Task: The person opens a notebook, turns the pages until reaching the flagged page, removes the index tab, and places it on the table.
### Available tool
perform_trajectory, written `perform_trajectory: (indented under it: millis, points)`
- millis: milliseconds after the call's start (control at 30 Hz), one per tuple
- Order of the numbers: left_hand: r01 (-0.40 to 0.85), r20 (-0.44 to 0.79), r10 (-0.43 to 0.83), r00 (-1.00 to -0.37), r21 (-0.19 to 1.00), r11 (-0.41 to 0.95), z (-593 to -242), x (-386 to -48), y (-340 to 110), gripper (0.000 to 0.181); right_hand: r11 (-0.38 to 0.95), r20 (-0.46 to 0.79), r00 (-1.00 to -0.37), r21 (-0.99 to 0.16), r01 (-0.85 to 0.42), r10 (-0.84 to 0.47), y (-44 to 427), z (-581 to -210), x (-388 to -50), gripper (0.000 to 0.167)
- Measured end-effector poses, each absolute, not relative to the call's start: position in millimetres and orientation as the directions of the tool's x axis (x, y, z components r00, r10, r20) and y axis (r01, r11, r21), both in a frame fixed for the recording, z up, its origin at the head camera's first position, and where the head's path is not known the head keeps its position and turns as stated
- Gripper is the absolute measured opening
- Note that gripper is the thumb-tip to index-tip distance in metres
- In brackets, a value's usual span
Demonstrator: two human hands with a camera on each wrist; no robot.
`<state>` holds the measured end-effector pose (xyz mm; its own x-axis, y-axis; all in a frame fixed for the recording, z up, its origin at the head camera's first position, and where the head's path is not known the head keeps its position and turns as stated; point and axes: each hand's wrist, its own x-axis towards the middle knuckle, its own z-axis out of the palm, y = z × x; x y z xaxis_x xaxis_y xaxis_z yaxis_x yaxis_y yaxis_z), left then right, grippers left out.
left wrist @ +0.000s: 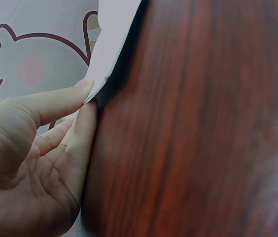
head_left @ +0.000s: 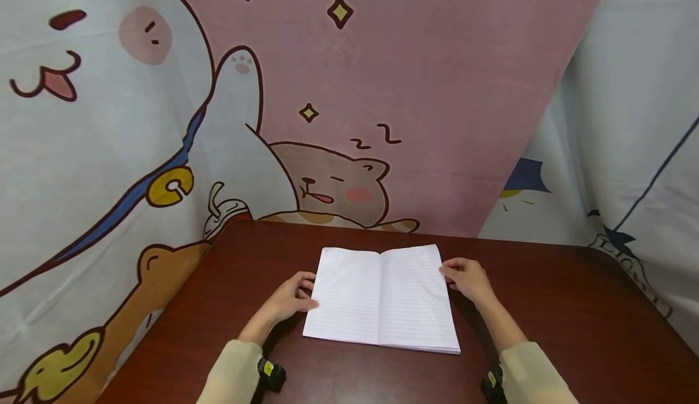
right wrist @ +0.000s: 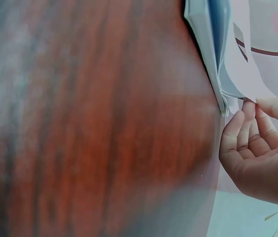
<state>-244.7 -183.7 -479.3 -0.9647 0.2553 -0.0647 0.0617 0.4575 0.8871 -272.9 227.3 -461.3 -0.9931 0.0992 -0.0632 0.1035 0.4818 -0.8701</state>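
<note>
On the wooden table (head_left: 562, 307), an open lined notebook (head_left: 349, 295) lies; the left hand (head_left: 288, 298) pinches its left edge, the right hand (head_left: 468, 278) a right-side page (head_left: 416, 298).

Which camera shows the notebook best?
The head view, because nearly the whole notebook lies open there. The left wrist view shows only a strip of it, pinched by the left hand; the right wrist view shows part of one side, where the right hand pinches a page.

Ruled notebook (left wrist: 108, 42) is cropped at top edge, L/R wrist views; sleeves (head_left: 232, 372) are cut off at btm, head view.
</note>
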Motion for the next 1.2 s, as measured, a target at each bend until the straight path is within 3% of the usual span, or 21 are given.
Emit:
perform_trajectory:
  millis: [533, 1200]
  points:
    - [0.068, -0.062, 0.262, -0.963, 0.885, 0.460, -478.9, -246.3, -184.5, 0.060, 0.582, 0.065, -0.992, -0.813, 0.011, 0.110, 222.9, -458.7, -274.1, 0.016]
    - [0.037, -0.084, 0.244, -0.966, 0.890, 0.455, -480.6, -247.4, -184.1, 0.060, 0.545, 0.038, -0.993, -0.838, 0.028, 0.109, 221.5, -462.9, -277.2, 0.018]
